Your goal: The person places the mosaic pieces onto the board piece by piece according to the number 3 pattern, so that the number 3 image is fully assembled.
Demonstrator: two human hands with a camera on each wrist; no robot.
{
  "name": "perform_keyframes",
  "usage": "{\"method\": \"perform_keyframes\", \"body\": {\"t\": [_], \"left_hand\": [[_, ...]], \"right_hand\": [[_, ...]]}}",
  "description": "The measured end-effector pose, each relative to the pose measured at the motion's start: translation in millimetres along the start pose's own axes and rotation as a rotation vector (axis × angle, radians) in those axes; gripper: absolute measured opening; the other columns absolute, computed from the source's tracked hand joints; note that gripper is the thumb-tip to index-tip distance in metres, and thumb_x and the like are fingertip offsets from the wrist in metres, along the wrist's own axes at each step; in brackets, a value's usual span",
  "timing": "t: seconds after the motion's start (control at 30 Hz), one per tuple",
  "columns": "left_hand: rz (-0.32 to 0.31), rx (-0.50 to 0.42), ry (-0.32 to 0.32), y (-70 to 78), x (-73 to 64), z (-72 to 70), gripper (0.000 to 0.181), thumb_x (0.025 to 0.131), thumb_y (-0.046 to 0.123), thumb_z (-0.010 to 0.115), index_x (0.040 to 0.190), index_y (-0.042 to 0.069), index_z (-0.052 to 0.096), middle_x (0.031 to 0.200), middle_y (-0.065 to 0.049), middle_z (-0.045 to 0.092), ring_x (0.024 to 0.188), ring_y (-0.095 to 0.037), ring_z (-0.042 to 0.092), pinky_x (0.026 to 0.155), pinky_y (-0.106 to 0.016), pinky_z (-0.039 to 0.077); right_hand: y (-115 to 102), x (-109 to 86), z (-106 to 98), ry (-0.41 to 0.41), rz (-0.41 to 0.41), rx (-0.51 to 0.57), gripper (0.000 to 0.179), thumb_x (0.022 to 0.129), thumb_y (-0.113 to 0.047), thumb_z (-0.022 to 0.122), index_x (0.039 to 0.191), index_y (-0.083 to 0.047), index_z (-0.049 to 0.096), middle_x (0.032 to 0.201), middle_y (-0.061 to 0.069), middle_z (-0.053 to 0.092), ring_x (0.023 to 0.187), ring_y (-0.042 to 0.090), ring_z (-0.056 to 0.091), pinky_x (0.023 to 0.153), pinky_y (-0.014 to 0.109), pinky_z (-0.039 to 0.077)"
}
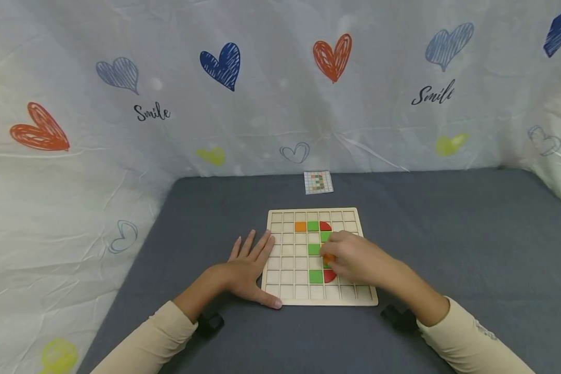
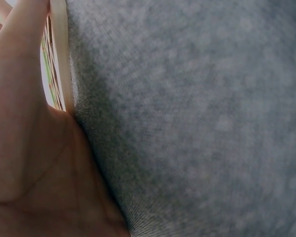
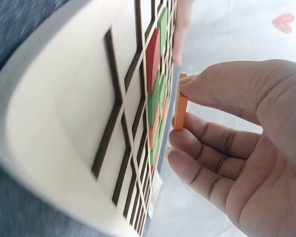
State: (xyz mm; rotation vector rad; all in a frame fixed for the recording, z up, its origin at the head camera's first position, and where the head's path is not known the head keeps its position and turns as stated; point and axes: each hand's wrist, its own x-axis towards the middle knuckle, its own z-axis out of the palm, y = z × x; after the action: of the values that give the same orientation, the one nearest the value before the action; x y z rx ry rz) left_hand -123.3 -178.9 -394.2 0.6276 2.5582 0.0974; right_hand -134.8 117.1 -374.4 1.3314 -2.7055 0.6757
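A wooden grid board (image 1: 287, 264) lies on the table, with orange, green and red tiles in some of its squares. Spread along the board's left edge is my left hand (image 1: 246, 270), fingers straight and thumb at the near-left corner; the left wrist view shows its palm (image 2: 34, 148) beside the rim. Over the board's right half, my right hand (image 1: 360, 257) pinches an orange tile (image 3: 181, 103) between thumb and fingertips. That tile is held just off the board. Among the placed tiles are a green square (image 1: 315, 277) and a red rounded piece (image 1: 329, 276). My right fingers hide part of the column there.
A small pattern card (image 1: 318, 182) lies beyond the board, near the table's back edge. Dark grey cloth (image 1: 449, 234) covers the table. Behind it hangs a pale curtain (image 1: 271, 114) printed with hearts.
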Motion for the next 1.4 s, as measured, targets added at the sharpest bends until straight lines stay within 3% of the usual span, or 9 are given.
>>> {"method": "perform_keyframes", "body": {"t": [0.5, 0.83, 1.4], "left_hand": [[0.011, -0.008, -0.011, 0.2, 0.4, -1.8, 0.14, 0.068, 0.093, 0.056, 0.16, 0.016, -0.016, 0.164, -0.001, -0.026, 0.146, -0.032, -0.028, 0.114, -0.058, -0.014], [0.016, -0.005, -0.003, 1.7, -0.2, -4.8, 0.139, 0.068, 0.092, 0.057, 0.159, 0.017, -0.017, 0.163, 0.0, -0.026, 0.146, -0.031, -0.028, 0.113, -0.058, -0.015], [0.007, 0.021, -0.012, 1.9, -0.3, -1.4, 0.14, 0.067, 0.093, 0.056, 0.16, 0.015, -0.015, 0.164, -0.002, -0.025, 0.146, -0.032, -0.027, 0.114, -0.058, -0.014]], "right_hand": [[-20.0, 15.9, 17.1, -0.063, -0.057, 0.021, 0.015, 0.084, 0.001, 0.074, 0.092, -0.012, 0.074, 0.082, -0.007, 0.057, 0.075, 0.009, 0.052, 0.069, 0.025, 0.048], [-24.2, 18.3, 24.8, -0.043, -0.11, 0.009, 0.014, 0.082, -0.001, 0.076, 0.085, -0.013, 0.071, 0.077, -0.008, 0.051, 0.071, 0.008, 0.048, 0.066, 0.023, 0.046], [-28.8, 22.6, 32.6, -0.038, -0.162, 0.019, 0.017, 0.082, -0.004, 0.079, 0.078, -0.014, 0.067, 0.076, -0.008, 0.056, 0.07, 0.007, 0.051, 0.067, 0.023, 0.047]]}}
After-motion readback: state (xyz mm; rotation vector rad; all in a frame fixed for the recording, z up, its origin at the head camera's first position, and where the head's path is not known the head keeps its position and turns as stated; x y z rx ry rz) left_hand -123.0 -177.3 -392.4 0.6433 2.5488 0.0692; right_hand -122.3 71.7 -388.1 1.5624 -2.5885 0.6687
